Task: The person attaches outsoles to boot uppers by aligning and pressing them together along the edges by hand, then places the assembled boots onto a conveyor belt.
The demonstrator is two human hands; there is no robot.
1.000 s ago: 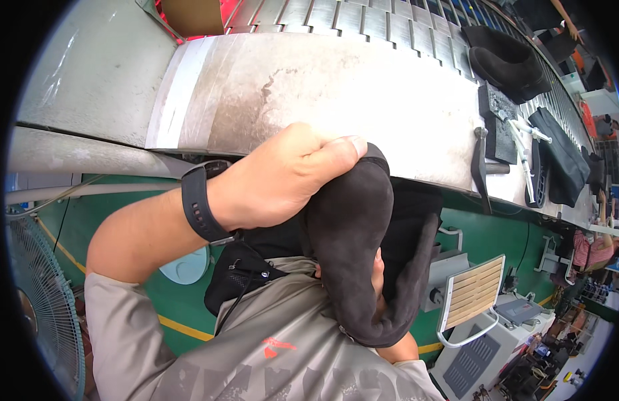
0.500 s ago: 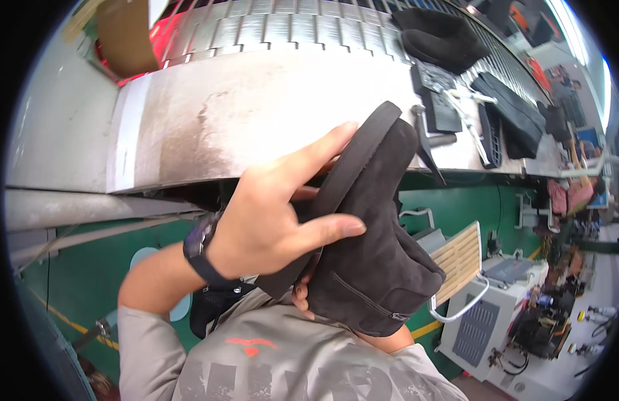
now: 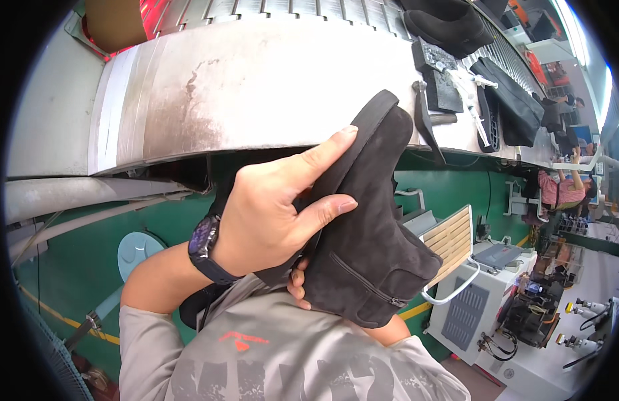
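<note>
A black suede ankle boot [image 3: 366,250] is held over my lap, in front of the bench edge. It is tilted, with its toe pointing up toward the bench and its thick black sole [image 3: 359,144] facing left. A zip runs along the side of the shaft. My left hand [image 3: 273,204], wearing a dark watch, is closed on the boot, thumb on the suede and fingers over the sole. Fingertips of my right hand [image 3: 297,284] curl round the boot near the heel; the rest of that hand is hidden behind it.
Across the metal bench [image 3: 256,87] runs a slatted conveyor [image 3: 269,8], bearing another black boot [image 3: 450,30]. Black foam blocks [image 3: 445,90], white slim tools [image 3: 470,90], a hammer-like tool [image 3: 426,123] and a black boot [image 3: 513,103] lie at right. A slatted wooden chair [image 3: 450,244] stands behind the held boot.
The bench and conveyor sit higher in the picture now, as the view has shifted. The boot and both hands keep nearly the same pose; my left thumb has slid slightly left.
</note>
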